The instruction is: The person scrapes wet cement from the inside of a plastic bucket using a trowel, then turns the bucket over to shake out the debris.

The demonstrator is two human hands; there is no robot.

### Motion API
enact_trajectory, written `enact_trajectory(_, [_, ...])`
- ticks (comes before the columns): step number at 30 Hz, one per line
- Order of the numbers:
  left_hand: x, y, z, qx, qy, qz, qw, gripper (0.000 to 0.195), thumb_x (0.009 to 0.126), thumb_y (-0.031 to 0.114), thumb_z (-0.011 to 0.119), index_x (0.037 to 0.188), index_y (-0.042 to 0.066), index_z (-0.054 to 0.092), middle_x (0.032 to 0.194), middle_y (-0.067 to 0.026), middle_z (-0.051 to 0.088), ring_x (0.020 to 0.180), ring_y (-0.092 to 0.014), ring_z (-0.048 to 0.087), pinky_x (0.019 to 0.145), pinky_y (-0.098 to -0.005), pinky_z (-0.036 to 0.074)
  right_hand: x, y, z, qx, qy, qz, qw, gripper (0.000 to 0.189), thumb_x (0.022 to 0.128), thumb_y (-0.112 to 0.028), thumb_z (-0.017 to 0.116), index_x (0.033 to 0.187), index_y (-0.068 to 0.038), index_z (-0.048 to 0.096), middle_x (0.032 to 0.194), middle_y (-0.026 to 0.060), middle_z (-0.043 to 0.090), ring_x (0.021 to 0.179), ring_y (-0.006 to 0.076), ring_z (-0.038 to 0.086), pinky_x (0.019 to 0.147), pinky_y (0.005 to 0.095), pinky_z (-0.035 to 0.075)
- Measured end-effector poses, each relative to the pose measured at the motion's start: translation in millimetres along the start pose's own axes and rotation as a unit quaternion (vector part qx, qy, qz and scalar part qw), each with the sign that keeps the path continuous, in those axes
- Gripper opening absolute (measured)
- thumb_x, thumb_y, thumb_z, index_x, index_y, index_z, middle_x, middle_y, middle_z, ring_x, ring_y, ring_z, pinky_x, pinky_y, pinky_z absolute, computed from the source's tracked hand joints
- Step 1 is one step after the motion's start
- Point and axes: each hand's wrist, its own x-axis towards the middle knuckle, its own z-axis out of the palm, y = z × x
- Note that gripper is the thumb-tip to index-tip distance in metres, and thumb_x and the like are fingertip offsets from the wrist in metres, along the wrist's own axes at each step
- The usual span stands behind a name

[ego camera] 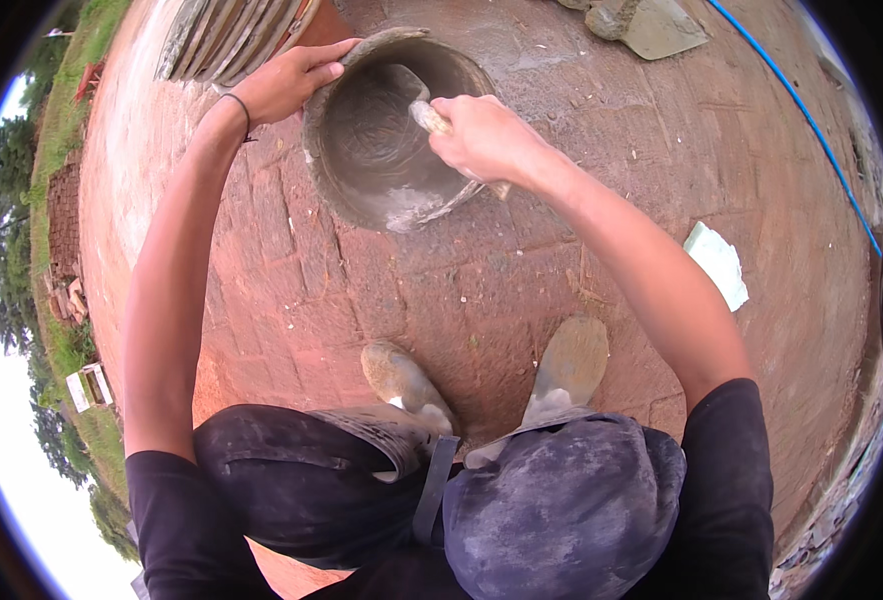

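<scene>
A round bucket [317, 176] crusted with grey mortar stands on the brick paving, its mouth facing up. My left hand [285, 81] grips its rim at the upper left, fingers and thumb over the edge. In my right hand [479, 139] is the handle of a trowel [407, 79], whose neck and blade reach down into the bucket. Wet grey mortar [381, 142] coats the inside; part of the blade is hard to make out against it. The right hand hangs over the bucket's right side.
Stacked mortar-crusted containers [235, 37] stand at the upper left. A mortar-covered flat blade [663, 28] lies at the upper right, near a blue hose [805, 112]. A pale foam piece [717, 264] lies right of my boots [572, 360]. Stacked bricks [64, 217] are far left.
</scene>
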Motion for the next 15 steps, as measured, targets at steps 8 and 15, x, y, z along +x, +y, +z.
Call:
enact_trajectory(8, [12, -25, 5, 0.051, 0.052, 0.077, 0.994, 0.045, 0.107, 0.027, 0.047, 0.152, 0.022, 0.046, 0.116, -0.0044, 0.069, 0.085, -0.011, 0.059, 0.07, -0.0273, 0.05, -10, 10, 17, -0.248, 0.05, -0.044, 0.967, 0.03, 0.099, -0.009, 0.044, 0.12, 0.002, 0.063, 0.096, 0.0197, 0.072, 0.091, 0.0377, 0.072, 0.078, 0.0476, 0.058])
enact_trajectory(15, [3, -50, -1, 0.011, 0.039, 0.05, 0.998, 0.045, 0.107, 0.029, 0.047, 0.152, 0.023, 0.045, 0.125, -0.0027, 0.067, 0.1, -0.012, 0.061, 0.072, -0.0272, 0.05, -6, 3, 24, -0.093, 0.007, -0.003, 0.996, 0.03, 0.095, -0.017, 0.053, 0.117, 0.001, 0.063, 0.104, 0.0243, 0.071, 0.102, 0.0393, 0.069, 0.089, 0.0473, 0.055])
